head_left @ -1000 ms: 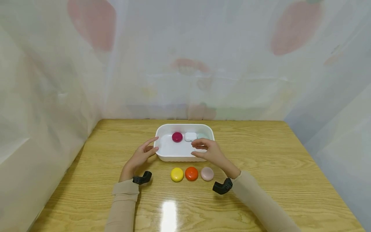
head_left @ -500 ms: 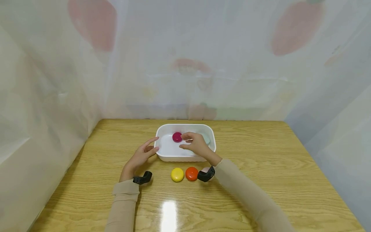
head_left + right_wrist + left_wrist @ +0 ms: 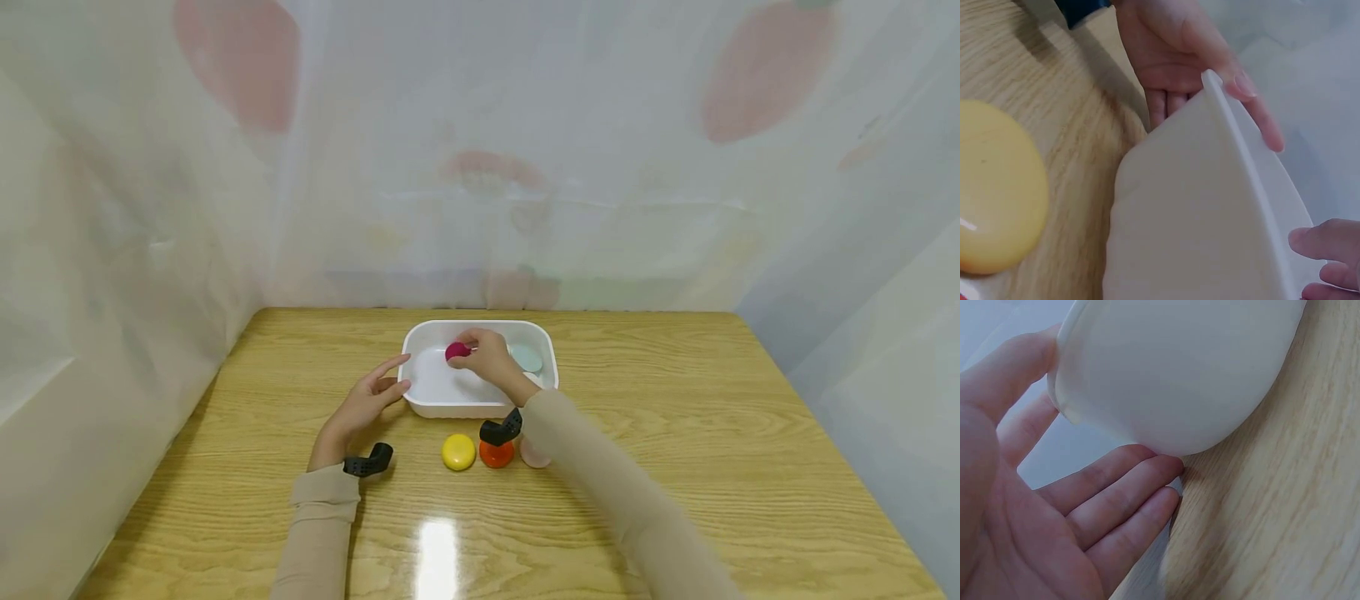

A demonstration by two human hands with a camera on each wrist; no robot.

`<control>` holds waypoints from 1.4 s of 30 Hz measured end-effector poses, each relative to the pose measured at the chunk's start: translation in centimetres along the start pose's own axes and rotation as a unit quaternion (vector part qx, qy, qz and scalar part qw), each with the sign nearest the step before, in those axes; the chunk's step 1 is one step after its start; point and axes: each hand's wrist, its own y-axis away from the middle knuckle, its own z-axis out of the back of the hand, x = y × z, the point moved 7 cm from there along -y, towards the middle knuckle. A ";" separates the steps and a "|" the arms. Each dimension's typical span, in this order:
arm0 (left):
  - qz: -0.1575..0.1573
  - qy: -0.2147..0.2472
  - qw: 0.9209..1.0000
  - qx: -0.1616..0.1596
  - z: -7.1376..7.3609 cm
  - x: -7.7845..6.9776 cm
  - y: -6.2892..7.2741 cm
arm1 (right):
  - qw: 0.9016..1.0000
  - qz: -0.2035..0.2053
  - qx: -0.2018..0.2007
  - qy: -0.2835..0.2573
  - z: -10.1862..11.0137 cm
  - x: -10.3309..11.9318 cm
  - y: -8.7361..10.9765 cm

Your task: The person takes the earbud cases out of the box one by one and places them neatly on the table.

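Note:
A white, oval-ended plastic box [image 3: 442,410] stands on the wooden table. At its left end rests my left hand [image 3: 360,408], thumb and forefinger on the rim; in the left wrist view the other fingers [image 3: 1129,494] lie nearly straight against the outer wall. My right hand [image 3: 487,358] reaches inside and pinches a glossy crimson round disc [image 3: 456,352] between thumb and fingers. Behind the right wrist sits a pale mint round disc [image 3: 527,358], and a white rounded piece [image 3: 534,378] is mostly hidden by that wrist.
In front of the box lie a yellow round disc [image 3: 458,452], an orange one [image 3: 496,455] and a pale pink one [image 3: 535,454]; the right wrist camera [image 3: 501,428] and sleeve partly cover the last two. A patterned curtain [image 3: 480,167] hangs behind and at the sides.
My right hand has moved left inside the box, over the white piece, to the crimson disc, and its fingers have closed round it. The left hand has stayed at the rim.

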 end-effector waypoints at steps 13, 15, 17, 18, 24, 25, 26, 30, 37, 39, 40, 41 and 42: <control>0.007 0.003 1.000 0.004 0.0 0.1 0.0 | 0.998 -0.044 -0.031 0.045 -0.9 -0.9 -1.9; 0.004 0.003 1.000 0.005 0.0 0.1 0.0 | 0.997 -0.044 -0.032 0.053 -1.0 -1.1 -2.1; 0.001 0.003 1.000 0.005 0.0 0.1 0.0 | 0.997 -0.042 -0.030 0.060 -1.2 -1.2 -2.2; -0.001 0.004 1.000 0.005 0.0 0.1 0.0 | 0.997 -0.041 -0.029 0.063 -1.3 -1.3 -2.2; -0.004 0.002 1.000 0.003 0.1 0.2 0.0 | 0.997 -0.027 -0.019 0.065 -1.8 -1.4 -2.3; -0.004 0.001 1.000 0.003 0.1 0.2 0.0 | 0.998 -0.025 -0.018 0.063 -1.9 -1.3 -2.3; -0.004 0.002 1.000 0.002 0.1 0.1 0.0 | 0.998 -0.022 -0.018 0.062 -1.9 -1.3 -2.4; -0.006 0.003 1.000 -0.001 0.2 0.1 -0.1 | 0.997 -0.003 -0.015 0.075 -2.1 -1.1 -2.6; -0.006 0.006 1.000 0.002 0.1 0.2 -0.1 | 0.995 0.005 0.005 0.098 -2.6 -1.3 -2.8; -0.006 0.009 1.000 0.004 0.1 0.2 -0.1 | 0.995 0.004 0.011 0.103 -2.7 -1.3 -2.9; -0.005 0.009 1.000 0.004 0.1 0.2 -0.2 | 0.994 0.006 0.012 0.106 -2.8 -1.3 -2.9; -0.004 0.011 1.000 0.003 0.2 0.2 -0.2 | 0.994 0.008 0.012 0.108 -2.8 -1.3 -2.9; -0.004 0.012 1.000 0.002 0.2 0.2 -0.2 | 0.994 0.009 0.013 0.109 -2.8 -1.3 -3.0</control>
